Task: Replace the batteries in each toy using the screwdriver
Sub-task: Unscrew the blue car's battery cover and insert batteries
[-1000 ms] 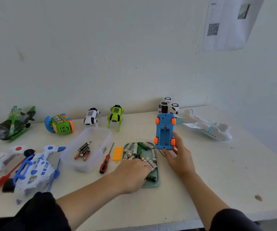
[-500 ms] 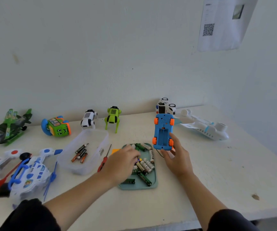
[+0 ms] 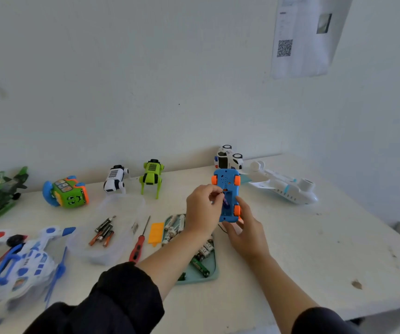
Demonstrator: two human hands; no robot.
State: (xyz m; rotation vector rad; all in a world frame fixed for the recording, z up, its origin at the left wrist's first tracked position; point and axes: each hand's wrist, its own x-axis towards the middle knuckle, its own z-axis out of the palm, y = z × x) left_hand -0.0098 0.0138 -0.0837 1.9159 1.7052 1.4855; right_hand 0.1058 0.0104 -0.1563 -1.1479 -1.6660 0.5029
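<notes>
Bare table [image 3: 314, 249] lies open to the right, bounded at the back by the white plane [image 3: 283, 186]. Leftward, the battery tray [image 3: 214, 268], screwdriver [image 3: 137, 247], orange cover [image 3: 155, 233] and clear tub [image 3: 112, 227] crowd together; toys line the wall.

Two arms come in from the bottom of the picture, and each one wears a black sleeve. The left sleeve [image 3: 122, 292] is big and loose, with soft folds in the cloth, and it is pushed up so the lower arm is bare. The right sleeve [image 3: 324, 320] shows only a little at the bottom edge, and the left hand [image 3: 202, 208] and right hand [image 3: 247, 230] are bare, with no gloves on them.
</notes>
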